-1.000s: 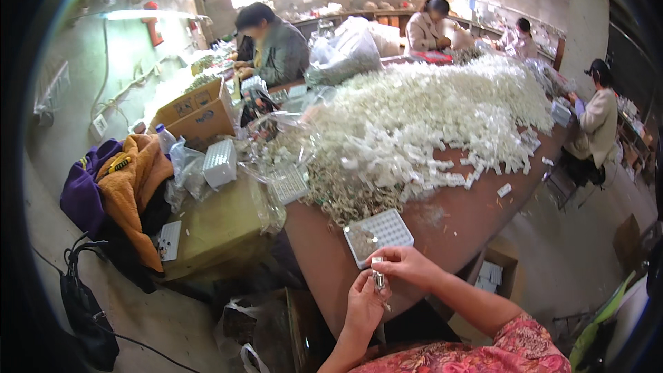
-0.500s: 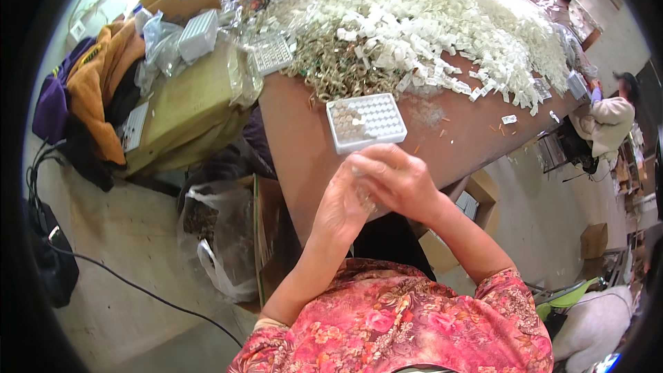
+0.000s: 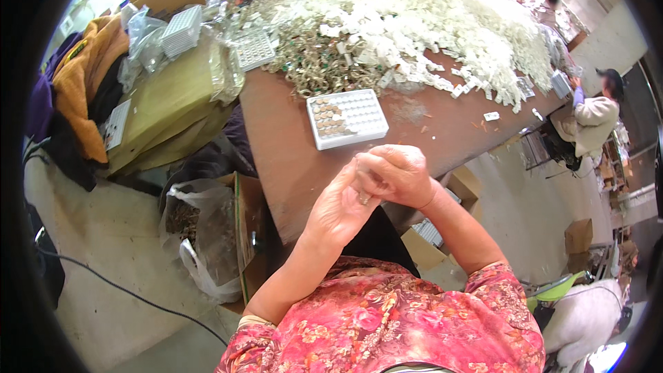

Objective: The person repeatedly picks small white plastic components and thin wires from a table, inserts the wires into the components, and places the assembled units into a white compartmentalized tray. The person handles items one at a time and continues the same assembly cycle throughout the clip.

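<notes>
In front of my body, above the table's near edge, both hands meet. My left hand (image 3: 338,208) is closed, with a small shiny piece (image 3: 363,198) showing by its palm; its exact kind is too small to tell. My right hand (image 3: 400,174) presses its curled fingers against the left fingertips, and whatever they pinch is hidden. Just beyond the hands a white tray with rows of round pockets (image 3: 366,123) lies on the brown table (image 3: 276,159). Flat round brownish pieces (image 3: 328,116) fill its left part; the pockets to the right show white.
Past the tray spreads a heap of tangled brownish loops (image 3: 321,65), beside a large mound of small white tags (image 3: 428,21). Stacked white trays (image 3: 182,30) stand at left. An open carton (image 3: 245,228) and a plastic bag (image 3: 207,228) sit below. Another person (image 3: 594,110) works at far right.
The view has shifted, so the tray and table appear farther left. My right fingers have curled in more tightly against the left hand. The tray's pieces look much the same.
</notes>
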A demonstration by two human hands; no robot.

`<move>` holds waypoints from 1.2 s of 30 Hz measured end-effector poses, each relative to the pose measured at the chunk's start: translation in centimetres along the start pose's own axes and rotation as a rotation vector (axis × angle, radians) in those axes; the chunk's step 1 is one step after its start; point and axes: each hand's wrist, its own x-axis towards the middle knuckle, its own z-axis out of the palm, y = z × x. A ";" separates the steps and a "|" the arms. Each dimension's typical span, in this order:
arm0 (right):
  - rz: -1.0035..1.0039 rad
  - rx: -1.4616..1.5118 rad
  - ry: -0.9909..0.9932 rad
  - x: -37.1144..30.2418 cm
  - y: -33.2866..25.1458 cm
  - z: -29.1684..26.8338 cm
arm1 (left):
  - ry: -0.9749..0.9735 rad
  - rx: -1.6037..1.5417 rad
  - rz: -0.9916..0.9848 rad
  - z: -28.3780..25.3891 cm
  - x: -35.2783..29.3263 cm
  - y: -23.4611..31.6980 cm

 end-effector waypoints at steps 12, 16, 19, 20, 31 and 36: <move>0.905 -0.301 -0.218 -6.1 7.6 -6.9 | -0.169 0.264 0.401 -3.4 3.2 1.1; 0.494 -0.365 -0.390 -7.1 10.6 -7.6 | -0.184 0.284 0.407 -3.6 2.8 1.1; 0.306 -0.401 -0.507 -7.0 11.9 -7.7 | -0.181 0.294 0.373 -3.4 2.6 1.1; 0.251 -0.415 -0.533 -7.0 12.2 -7.7 | -0.171 0.269 0.374 -3.4 2.6 1.1; 0.439 -0.352 -0.426 -6.5 12.5 -6.7 | -0.141 0.272 0.404 -3.2 2.7 1.1; 0.788 -0.108 -0.255 -5.9 11.9 -6.0 | -0.147 0.321 0.392 -3.3 2.7 1.2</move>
